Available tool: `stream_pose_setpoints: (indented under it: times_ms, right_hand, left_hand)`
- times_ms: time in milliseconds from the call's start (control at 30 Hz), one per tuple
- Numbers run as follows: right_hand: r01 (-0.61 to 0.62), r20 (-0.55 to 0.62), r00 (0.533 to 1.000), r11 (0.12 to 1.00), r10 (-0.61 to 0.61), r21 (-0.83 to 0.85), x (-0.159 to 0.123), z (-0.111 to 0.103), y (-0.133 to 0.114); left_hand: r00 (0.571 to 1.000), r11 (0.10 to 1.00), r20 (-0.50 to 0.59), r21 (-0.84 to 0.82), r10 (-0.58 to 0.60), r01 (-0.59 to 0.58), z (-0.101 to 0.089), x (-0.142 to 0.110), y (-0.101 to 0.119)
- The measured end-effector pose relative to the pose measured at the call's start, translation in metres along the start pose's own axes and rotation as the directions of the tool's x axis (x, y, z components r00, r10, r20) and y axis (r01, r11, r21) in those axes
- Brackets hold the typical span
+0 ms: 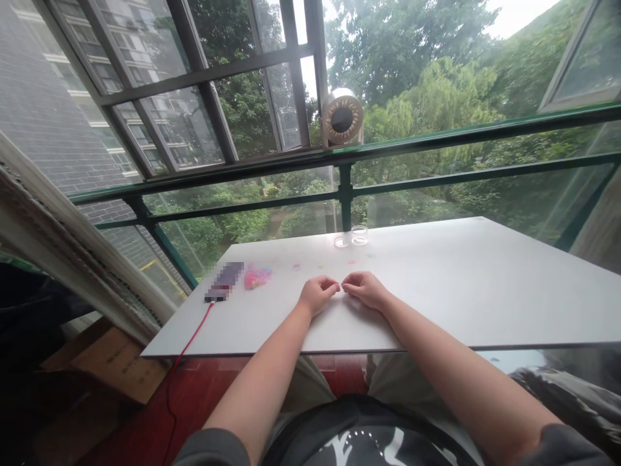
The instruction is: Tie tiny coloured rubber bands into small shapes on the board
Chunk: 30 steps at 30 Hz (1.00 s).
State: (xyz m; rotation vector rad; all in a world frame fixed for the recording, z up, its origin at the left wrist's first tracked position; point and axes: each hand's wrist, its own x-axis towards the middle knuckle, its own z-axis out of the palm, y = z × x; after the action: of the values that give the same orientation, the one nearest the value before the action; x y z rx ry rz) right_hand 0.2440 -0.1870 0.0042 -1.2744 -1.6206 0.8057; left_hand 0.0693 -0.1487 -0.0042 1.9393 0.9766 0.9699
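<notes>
My left hand (319, 294) and my right hand (367, 290) rest low over the white table (466, 285), with their fingertips almost meeting. On each, thumb and fingers are pinched together; whatever sits between them is too small to make out. Just beyond the hands lies a row of small coloured pieces, among them a pink one (297, 266) on the left, a yellowish one (320, 266) and another pink one (352, 262) nearer the right hand. Two clear round containers (359, 235) stand at the far edge.
Left of the hands lies a clear bag with pink and colourful bits (257, 277). A blurred-out dark device (224, 282) with a red cable (194, 333) lies near the table's left edge. Behind the table run a green railing (345, 194) and windows, with a round fan (342, 118) above.
</notes>
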Motion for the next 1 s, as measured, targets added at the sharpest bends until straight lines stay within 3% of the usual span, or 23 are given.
stream_pose_setpoints:
  times_ms: [433, 1000]
  right_hand:
    - [-0.007, 0.008, 1.0, 0.999, 0.008, -0.043, -0.0017, -0.0004, -0.003]
    - [-0.001, 0.039, 0.999, 0.998, 0.004, -0.07, -0.0011, -0.0002, -0.0027]
  left_hand:
    - [1.0, 1.0, 0.019, -0.014, 0.006, -0.006, 0.0005, 0.0003, -0.0006]
    - [0.999, 0.998, -0.044, -0.065, -0.03, 0.027, 0.0007, 0.0056, -0.0058]
